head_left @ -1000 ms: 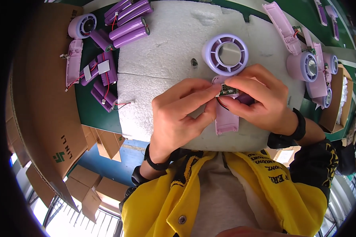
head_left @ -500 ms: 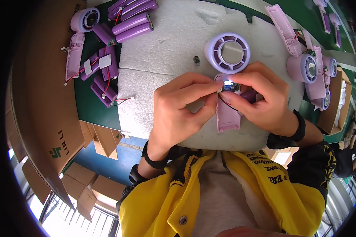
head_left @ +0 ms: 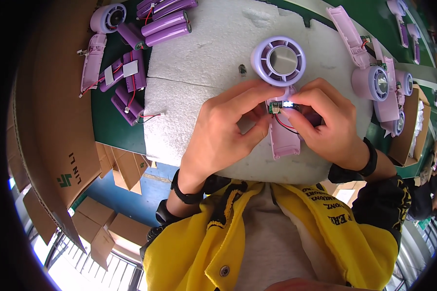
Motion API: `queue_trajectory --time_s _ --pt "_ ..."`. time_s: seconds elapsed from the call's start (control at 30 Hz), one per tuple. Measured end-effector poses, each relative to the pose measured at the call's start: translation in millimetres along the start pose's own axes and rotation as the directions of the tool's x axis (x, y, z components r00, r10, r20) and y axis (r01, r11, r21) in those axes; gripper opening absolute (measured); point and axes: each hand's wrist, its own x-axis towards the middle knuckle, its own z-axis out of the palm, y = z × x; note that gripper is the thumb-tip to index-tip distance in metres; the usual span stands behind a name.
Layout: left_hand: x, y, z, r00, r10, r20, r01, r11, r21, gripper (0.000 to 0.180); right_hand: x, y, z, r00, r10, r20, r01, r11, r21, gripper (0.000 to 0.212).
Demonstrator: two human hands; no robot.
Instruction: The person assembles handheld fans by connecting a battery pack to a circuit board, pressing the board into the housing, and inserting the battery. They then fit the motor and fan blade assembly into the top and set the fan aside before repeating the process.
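Note:
Between my hands lies a handheld fan with a round lilac head (head_left: 278,61) and an opened pink handle shell (head_left: 284,140). A small green circuit board (head_left: 275,107) with a lit white display sits over the upper part of the handle, red and black wires running from it. My left hand (head_left: 228,123) pinches the board's left side with thumb and forefinger. At the right, my right hand (head_left: 327,114) grips the display end of the board between thumb and fingers. A purple battery partly hidden behind the right fingers lies beside the handle.
White foam (head_left: 194,53) lies under the work. Purple battery packs (head_left: 166,28) with wires and another fan (head_left: 108,18) lie on the green table at left. More fan parts (head_left: 371,83) and a cardboard box (head_left: 408,128) are at right. A large carton (head_left: 58,97) stands at far left.
The circuit board has tilted, so its display looks narrower and its white connector now shows. My left fingers have shifted slightly up and right.

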Motion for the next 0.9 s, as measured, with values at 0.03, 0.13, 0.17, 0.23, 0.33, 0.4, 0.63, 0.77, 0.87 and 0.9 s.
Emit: queue_trajectory --time_s 0.03,0.13,0.17,0.23,0.33,0.4,0.63,0.77,0.87,0.9 --pt "0 0 0 1.000 0.006 -0.009 -0.006 1.000 0.006 0.046 0 1 1 1.000 -0.024 -0.010 0.024 1.000 -0.009 0.024" --pt "0 -1 1 1.000 0.017 -0.020 -0.016 1.000 0.011 0.046 1 2 1 0.998 -0.064 -0.020 0.063 0.998 -0.030 0.023" --pt "0 -1 1 1.000 0.021 -0.023 -0.021 1.000 0.011 0.046 1 2 0 0.997 -0.081 -0.020 0.080 0.996 -0.042 0.023" --pt "0 -2 2 0.999 0.026 -0.026 -0.025 1.000 0.009 0.046 2 2 0 0.995 -0.097 -0.018 0.096 0.994 -0.055 0.023" --pt "0 -2 1 0.999 0.026 -0.022 -0.026 1.000 0.005 0.045 1 3 -1 0.989 -0.148 -0.029 0.145 0.985 -0.098 0.024" --pt "0 -2 1 1.000 0.021 -0.019 -0.020 1.000 0.007 0.044 1 3 -1 0.987 -0.159 -0.025 0.155 0.982 -0.111 0.024" --pt "-1 -3 2 1.000 0.016 -0.024 -0.017 1.000 -0.017 0.040 1 3 -2 0.982 -0.188 0.020 0.188 0.966 -0.176 0.024" --pt "0 0 2 0.997 -0.066 0.048 0.065 0.998 0.010 0.039 1 5 0 0.979 -0.204 0.005 0.201 0.964 -0.174 0.025" --pt "1 -10 10 0.991 0.057 -0.121 -0.060 0.998 -0.019 0.031 4 6 1 0.964 -0.264 -0.039 0.250 0.944 -0.217 0.024" --pt "1 -9 9 0.991 0.058 -0.121 -0.061 0.998 -0.018 0.031 5 6 0 0.963 -0.265 -0.041 0.250 0.944 -0.217 0.024"
